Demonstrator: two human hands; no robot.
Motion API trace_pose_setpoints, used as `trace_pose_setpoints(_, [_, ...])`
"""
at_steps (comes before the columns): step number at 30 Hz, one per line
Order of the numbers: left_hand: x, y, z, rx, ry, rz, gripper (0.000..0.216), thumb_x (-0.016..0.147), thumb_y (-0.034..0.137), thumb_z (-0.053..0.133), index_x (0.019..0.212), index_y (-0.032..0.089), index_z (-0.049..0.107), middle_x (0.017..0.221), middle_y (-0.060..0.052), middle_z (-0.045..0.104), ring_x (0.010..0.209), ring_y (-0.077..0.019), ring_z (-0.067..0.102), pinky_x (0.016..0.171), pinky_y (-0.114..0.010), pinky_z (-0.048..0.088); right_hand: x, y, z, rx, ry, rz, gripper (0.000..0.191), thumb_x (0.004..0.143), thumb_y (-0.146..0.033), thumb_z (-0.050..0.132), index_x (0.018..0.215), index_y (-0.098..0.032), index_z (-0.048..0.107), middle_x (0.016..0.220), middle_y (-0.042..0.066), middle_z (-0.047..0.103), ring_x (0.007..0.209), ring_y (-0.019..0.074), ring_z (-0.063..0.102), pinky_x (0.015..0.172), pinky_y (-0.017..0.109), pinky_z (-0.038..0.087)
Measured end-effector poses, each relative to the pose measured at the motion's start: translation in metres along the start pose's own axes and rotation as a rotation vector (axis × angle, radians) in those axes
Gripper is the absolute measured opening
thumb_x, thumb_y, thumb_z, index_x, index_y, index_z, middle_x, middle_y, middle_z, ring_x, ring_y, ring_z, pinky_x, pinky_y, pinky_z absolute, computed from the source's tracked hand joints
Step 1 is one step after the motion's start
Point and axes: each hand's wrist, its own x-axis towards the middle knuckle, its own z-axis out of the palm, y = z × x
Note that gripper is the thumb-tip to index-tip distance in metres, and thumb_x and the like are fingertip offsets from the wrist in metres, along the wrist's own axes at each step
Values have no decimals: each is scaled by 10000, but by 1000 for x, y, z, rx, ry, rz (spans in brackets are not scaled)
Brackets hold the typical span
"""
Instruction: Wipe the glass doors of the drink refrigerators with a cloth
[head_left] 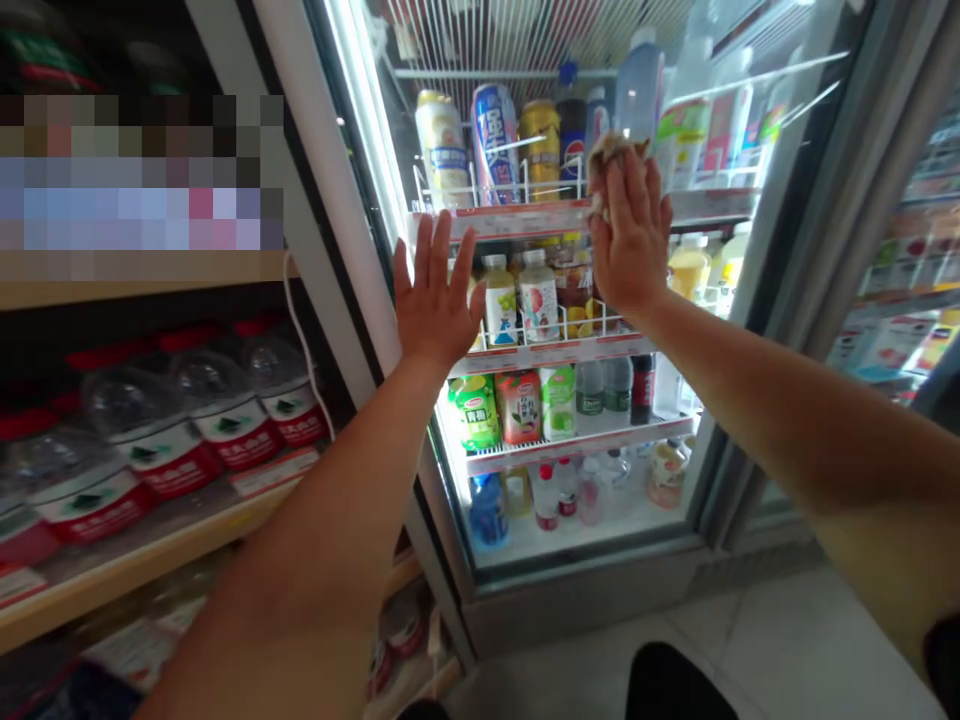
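My left hand [435, 295] lies flat against the glass door [705, 330] of a drinks cooler, its fingers spread and empty. Further right and a little higher, my right hand [630, 235] presses a crumpled light cloth [609, 152] against the same glass; the cloth shows above my fingertips. Behind the glass stand shelves of cans [495, 140] and bottles [538, 295].
The cooler's white frame [352, 230] runs up on the left. A wooden shelf [150, 545] on the left holds large water bottles [217, 405] with red labels. A second cooler door [900, 280] stands at the right. The tiled floor [787, 650] lies below.
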Motion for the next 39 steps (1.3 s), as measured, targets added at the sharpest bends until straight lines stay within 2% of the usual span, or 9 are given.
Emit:
trace_pose_setpoints(4, [0,3,-4,-38,-18,-15,592,970,403,427,1539,286,316,1646,-21,186,1535,-230,57,1268,-526,-22,-5,-16,3,50,-43,-53,603,984,-404,217,1578,-298,237,1637,-58,206,1540,234,98,1245,554,155])
trace_pose_setpoints(10, [0,5,-6,-149,-35,-42,593,971,455,398,1543,332,298,1646,31,173,1537,-220,22,1260,-532,-78,12,-40,6,19,-29,-105,630,971,-360,230,1579,-198,251,1646,-5,188,1534,254,129,1236,530,186])
trace_pose_setpoints(14, [-1,5,-5,-130,-36,-37,596,979,471,379,1547,320,279,1648,43,159,1536,-185,-1,1264,-514,-83,6,-54,9,-6,-37,-113,621,986,-376,175,1576,-204,267,1643,-21,197,1539,222,108,1251,484,191])
trace_pose_setpoints(20, [1,-5,6,-80,-47,-10,615,986,485,346,1558,290,234,1656,91,22,1519,-121,-123,1252,-431,-170,23,-77,9,38,-82,-124,636,949,-426,150,1573,-346,244,1614,-179,161,1540,192,81,1273,440,144])
trace_pose_setpoints(23, [2,-7,10,-72,-24,9,624,981,504,338,1558,302,210,1650,130,-8,1506,-103,-174,1233,-406,-215,23,-83,13,30,-61,-141,654,950,-391,147,1574,-251,283,1627,-114,182,1540,203,92,1277,440,151])
trace_pose_setpoints(25, [1,-5,8,-30,-39,-2,620,990,510,312,1559,275,231,1659,91,17,1520,-125,-128,1245,-407,-181,16,-84,16,40,-61,-184,640,958,-360,173,1573,-222,285,1635,-70,190,1540,207,97,1276,479,155])
trace_pose_setpoints(30, [0,0,2,-15,-38,-4,631,993,531,290,1560,255,251,1662,59,43,1534,-176,-59,1260,-438,-135,17,-85,19,79,-67,-252,596,973,-368,241,1569,-374,233,1612,-154,214,1540,190,81,1280,504,142])
trace_pose_setpoints(34, [0,-2,4,-41,-45,-18,622,997,531,277,1559,267,243,1659,66,43,1529,-173,-73,1260,-448,-131,26,-91,16,25,-66,-266,598,981,-358,242,1574,-292,254,1629,-124,171,1539,188,95,1287,460,129])
trace_pose_setpoints(39, [1,0,1,-36,-51,-28,640,991,529,316,1566,262,224,1657,38,71,1528,-162,-50,1262,-424,-127,14,-94,21,35,-92,-252,593,997,-336,171,1579,-273,264,1632,-104,166,1539,167,43,1296,429,121])
